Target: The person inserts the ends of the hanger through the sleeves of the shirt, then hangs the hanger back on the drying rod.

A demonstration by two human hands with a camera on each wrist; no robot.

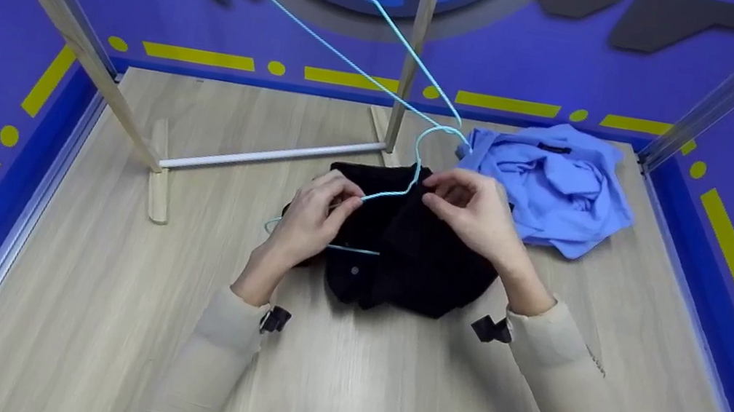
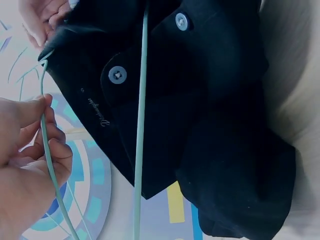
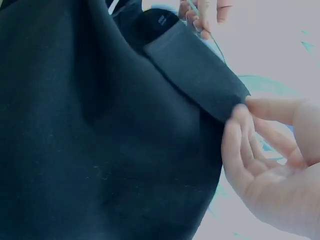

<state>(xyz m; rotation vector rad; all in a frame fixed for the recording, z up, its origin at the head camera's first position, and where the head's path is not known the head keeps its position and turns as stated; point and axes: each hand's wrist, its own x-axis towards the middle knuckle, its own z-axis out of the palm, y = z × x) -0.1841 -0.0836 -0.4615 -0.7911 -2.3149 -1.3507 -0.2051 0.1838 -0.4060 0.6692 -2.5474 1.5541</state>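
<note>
A black buttoned shirt [image 1: 433, 275] is bunched over the table under both hands. My left hand [image 1: 308, 215] pinches the shoulder wire of a light green hanger [image 1: 385, 195] between thumb and fingers. The hanger's hook stands up above the shirt, and one end is partly inside the fabric. In the left wrist view, its lower bar [image 2: 141, 125] crosses in front of the shirt's buttons. My right hand [image 1: 479, 216] pinches the shirt by the collar [image 3: 200, 70], beside the hanger's neck. The hanger's right side is hidden by the cloth.
A blue shirt [image 1: 570, 201] lies crumpled at the back right. Beyond the hands stands a wooden rack with a white lower bar [image 1: 272, 155]. Another light green hanger [image 1: 330, 45] hangs there, its right corner close to the held hanger's hook. Blue-purple walls enclose the table.
</note>
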